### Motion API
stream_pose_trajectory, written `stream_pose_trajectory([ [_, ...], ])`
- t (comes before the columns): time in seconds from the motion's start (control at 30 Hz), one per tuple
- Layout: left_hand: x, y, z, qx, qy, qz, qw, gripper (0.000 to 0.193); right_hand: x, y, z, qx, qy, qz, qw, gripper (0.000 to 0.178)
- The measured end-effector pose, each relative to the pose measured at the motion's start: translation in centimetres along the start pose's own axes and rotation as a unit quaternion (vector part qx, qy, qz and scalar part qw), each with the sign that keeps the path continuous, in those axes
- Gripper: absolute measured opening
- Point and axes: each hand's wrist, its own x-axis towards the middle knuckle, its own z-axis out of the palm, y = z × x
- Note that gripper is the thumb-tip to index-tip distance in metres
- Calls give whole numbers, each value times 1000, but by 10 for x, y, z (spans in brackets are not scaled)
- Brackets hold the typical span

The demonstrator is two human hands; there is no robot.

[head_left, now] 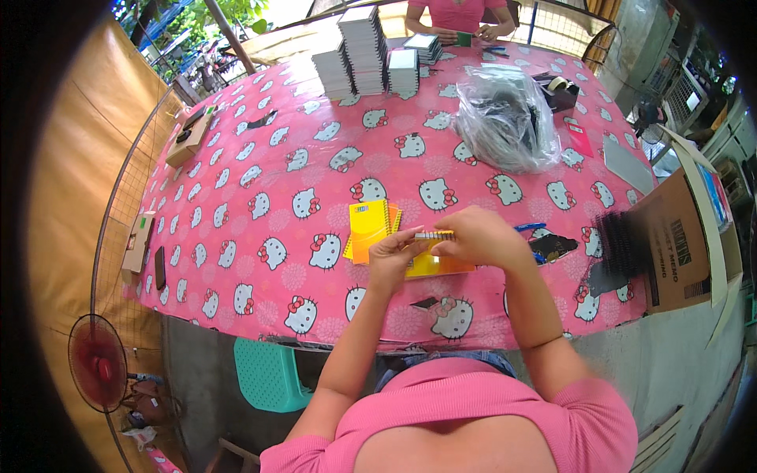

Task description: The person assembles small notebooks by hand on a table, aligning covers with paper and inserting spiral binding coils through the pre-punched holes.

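My left hand [390, 256] and my right hand [482, 236] meet over the near part of the table. Between their fingers is a small spiral notebook [435, 235], seen edge-on with its wire coil upward. The left thumb and fingers pinch one end; the right hand bends over the other end. Just left lies a small pile of yellow-orange spiral notebooks [369, 225]. Beneath my hands rests another yellow notebook [443, 265], partly covered by them. Beside my right wrist is a blue-handled tool [530, 227], partly hidden by the forearm.
Tall stacks of spiral notebooks [363, 51] stand at the far side, near a person [457, 20] holding a small green item. A clear plastic bag [509, 118] lies at far right. Black binding coils [615, 244] sit by a cardboard box [678, 236]. A phone [160, 268] is at left.
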Motion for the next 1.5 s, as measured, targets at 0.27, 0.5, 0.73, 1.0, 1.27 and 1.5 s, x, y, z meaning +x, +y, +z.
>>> stream_pose_trajectory([
  [0.27,3,-3,5,-49,3,-24,998,31,15,8,27,-8,14,16,1000,22],
  [0.5,1,-3,2,-79,4,-18,997,31,9,7,47,61,259,-38,963,23],
  [0.73,-3,11,13,-71,25,-19,997,30,8,7,53,56,210,-8,976,17],
  [1.0,-6,7,9,14,14,14,1000,26,7,12,56,64,248,-46,966,14],
  [1.27,-8,11,8,11,-7,55,998,23,2,4,34,59,146,-43,987,11],
  [1.5,-8,13,13,23,5,31,999,25,1,7,42,32,151,-38,987,15],
])
